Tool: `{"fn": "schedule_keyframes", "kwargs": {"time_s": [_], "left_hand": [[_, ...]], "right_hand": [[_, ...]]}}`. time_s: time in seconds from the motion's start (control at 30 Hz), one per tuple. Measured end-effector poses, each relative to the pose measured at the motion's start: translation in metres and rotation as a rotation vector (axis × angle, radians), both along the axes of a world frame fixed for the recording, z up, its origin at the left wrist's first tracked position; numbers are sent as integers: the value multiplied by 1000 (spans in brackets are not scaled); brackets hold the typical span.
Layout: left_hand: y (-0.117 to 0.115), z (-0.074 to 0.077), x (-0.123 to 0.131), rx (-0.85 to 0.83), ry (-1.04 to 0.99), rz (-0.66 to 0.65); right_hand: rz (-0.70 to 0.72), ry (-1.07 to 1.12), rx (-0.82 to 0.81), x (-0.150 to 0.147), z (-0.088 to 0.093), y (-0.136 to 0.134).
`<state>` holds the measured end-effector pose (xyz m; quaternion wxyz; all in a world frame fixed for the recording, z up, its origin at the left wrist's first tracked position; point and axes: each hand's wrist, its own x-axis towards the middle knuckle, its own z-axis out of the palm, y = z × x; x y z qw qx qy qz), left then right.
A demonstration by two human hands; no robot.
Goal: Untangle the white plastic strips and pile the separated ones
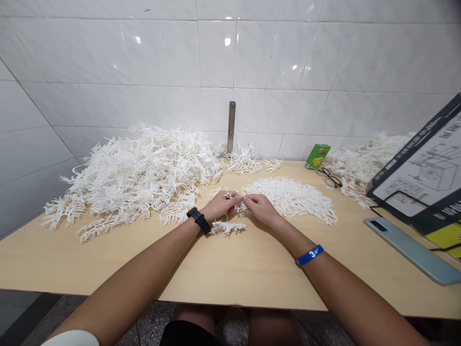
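Observation:
My left hand (221, 205) and my right hand (261, 209) meet at the middle of the wooden table (252, 269), fingers pinched on a small white branched plastic piece (240, 206) between them. A black watch sits on my left wrist, a blue band on my right. Another white branched piece (226, 227) lies just below my left hand. A big heap of the same white pieces (140, 173) fills the left of the table. A flatter pile of thin white pieces (291, 197) lies just right of my right hand.
A smaller clump of white pieces (247, 163) lies by a metal bracket (231, 126) on the tiled wall. A green carton (317, 156), glasses (329, 178), more white pieces (363, 163), a phone (410, 250) and a printed cardboard box (425, 173) are at the right.

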<state>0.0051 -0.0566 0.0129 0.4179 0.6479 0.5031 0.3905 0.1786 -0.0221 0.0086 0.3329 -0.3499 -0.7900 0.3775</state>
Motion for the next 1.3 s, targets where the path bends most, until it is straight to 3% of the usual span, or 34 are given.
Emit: {"fn": "schedule_keyframes", "kwargs": {"time_s": [0.2,0.57,0.67,0.8,0.9,1.3], "left_hand": [[0,-1,2,-27,-15,13],[-2,-2,5,166,34,132],[-3,-1,6,143,78,140],[-3,2,7,114,47,178],[-1,3,5,112,29,132],[0,-1,3,173,226,61]], "right_hand": [[-101,-24,97,1,-2,1],[-177,29,126,0,0,-2],[-187,19,101,0,0,-2],[-125,87,-18,0,-4,1],[-68,122,-68,0,-7,5],[-32,-28,42,3,-4,4]]}}
